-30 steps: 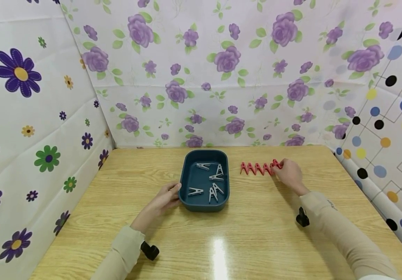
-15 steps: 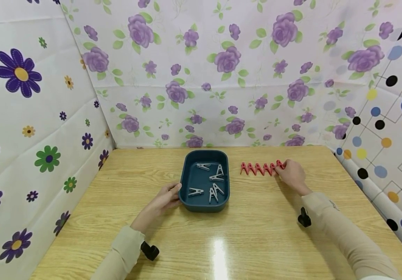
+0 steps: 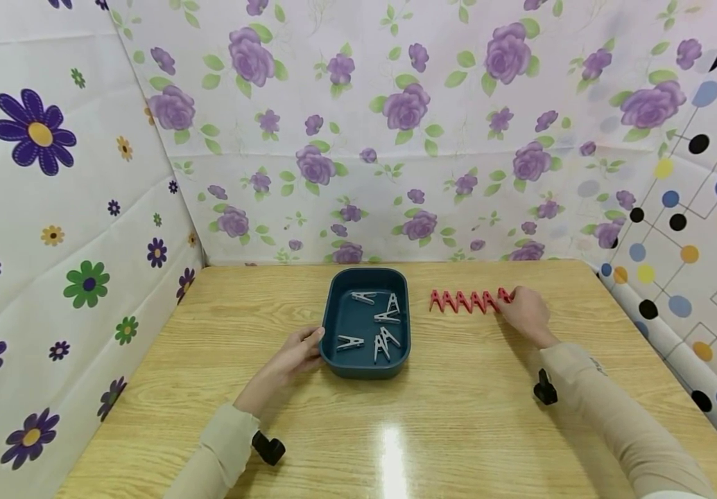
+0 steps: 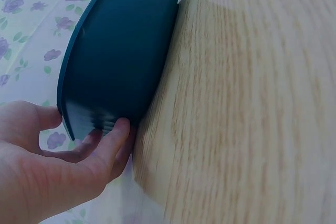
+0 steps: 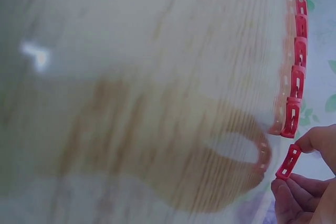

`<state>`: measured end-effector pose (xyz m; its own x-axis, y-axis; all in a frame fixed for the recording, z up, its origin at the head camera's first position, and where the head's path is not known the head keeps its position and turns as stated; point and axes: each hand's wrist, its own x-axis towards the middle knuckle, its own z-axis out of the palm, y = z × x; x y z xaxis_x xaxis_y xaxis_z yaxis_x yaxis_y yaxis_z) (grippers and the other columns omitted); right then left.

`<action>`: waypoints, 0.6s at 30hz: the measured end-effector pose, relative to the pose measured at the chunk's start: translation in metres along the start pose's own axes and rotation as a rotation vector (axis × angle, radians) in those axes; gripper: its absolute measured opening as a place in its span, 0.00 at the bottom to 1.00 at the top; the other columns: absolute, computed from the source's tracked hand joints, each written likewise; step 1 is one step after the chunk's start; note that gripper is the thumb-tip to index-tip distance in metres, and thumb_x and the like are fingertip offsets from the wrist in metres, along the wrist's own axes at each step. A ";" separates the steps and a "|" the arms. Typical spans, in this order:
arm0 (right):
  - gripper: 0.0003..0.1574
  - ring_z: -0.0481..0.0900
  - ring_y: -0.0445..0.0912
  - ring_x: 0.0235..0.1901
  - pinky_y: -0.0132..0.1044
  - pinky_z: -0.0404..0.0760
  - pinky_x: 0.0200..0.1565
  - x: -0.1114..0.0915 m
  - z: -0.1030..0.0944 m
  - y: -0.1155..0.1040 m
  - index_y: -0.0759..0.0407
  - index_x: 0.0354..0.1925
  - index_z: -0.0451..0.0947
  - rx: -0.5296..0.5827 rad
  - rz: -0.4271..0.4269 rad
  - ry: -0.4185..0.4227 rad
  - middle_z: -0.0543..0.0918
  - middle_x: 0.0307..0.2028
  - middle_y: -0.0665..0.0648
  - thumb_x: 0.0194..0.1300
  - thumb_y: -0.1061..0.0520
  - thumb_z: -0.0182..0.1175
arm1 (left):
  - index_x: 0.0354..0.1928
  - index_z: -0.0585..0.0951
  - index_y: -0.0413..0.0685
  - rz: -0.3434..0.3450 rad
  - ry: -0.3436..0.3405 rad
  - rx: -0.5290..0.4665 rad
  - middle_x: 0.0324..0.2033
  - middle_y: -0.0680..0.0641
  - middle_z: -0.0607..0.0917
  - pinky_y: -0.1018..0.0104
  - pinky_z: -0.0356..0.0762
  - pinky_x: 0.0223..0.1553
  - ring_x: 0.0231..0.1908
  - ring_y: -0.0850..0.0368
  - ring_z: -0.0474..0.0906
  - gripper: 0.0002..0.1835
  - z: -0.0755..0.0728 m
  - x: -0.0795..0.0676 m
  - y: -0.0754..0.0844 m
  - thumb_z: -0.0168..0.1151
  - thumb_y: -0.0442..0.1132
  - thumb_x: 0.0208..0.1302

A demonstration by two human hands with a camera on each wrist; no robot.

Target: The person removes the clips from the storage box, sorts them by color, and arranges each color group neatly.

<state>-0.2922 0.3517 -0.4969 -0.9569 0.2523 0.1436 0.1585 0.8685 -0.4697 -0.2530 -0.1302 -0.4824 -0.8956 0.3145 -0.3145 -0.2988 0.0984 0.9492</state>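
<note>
In the head view, a dark blue plastic bin (image 3: 367,372) stands on the table with several grey clothespins (image 3: 351,342) lying inside. My left hand (image 3: 296,355) holds its near left corner; the left wrist view puts the thumb at the rim and the fingertips against the outer wall (image 4: 118,51). Right of the bin stands a row of red clothespins (image 3: 463,301), legs down, side by side. At the row's right end my right hand (image 3: 528,315) pinches another red clothespin (image 5: 289,162) between thumb and fingers, a small gap from the last one.
The wooden table (image 3: 333,430) backs onto a floral cloth (image 3: 365,138). Patterned cloths also hang along the left and right sides. Black wrist cameras (image 3: 268,448) sit under both forearms.
My right hand has shifted slightly right with the pinched red clothespin, which has come away from overlapping the row's last one. The left hand and the bin stay in place.
</note>
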 end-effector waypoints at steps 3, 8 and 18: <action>0.21 0.66 0.44 0.14 0.33 0.60 0.14 -0.001 -0.001 0.000 0.61 0.24 0.73 -0.007 -0.006 -0.007 0.74 0.16 0.55 0.65 0.46 0.59 | 0.72 0.58 0.36 -0.003 -0.002 -0.002 0.60 0.32 0.74 0.64 0.80 0.50 0.48 0.57 0.80 0.32 0.000 0.000 0.000 0.49 0.49 0.75; 0.21 0.68 0.45 0.15 0.33 0.61 0.14 -0.002 -0.002 -0.001 0.63 0.25 0.74 -0.007 -0.020 -0.010 0.76 0.18 0.57 0.66 0.47 0.59 | 0.72 0.58 0.38 -0.010 -0.003 -0.003 0.61 0.33 0.74 0.65 0.80 0.50 0.49 0.57 0.80 0.32 0.000 0.001 0.000 0.48 0.49 0.75; 0.21 0.66 0.46 0.15 0.33 0.60 0.15 -0.004 0.001 0.002 0.60 0.25 0.72 0.002 -0.002 -0.025 0.73 0.17 0.55 0.68 0.47 0.54 | 0.72 0.58 0.36 -0.007 0.003 0.001 0.62 0.31 0.72 0.64 0.80 0.50 0.51 0.53 0.79 0.32 0.001 0.001 0.000 0.48 0.49 0.75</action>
<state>-0.2885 0.3525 -0.4991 -0.9630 0.2396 0.1232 0.1557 0.8683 -0.4710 -0.2536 -0.1287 -0.4829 -0.8944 0.3113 -0.3210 -0.3046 0.1015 0.9471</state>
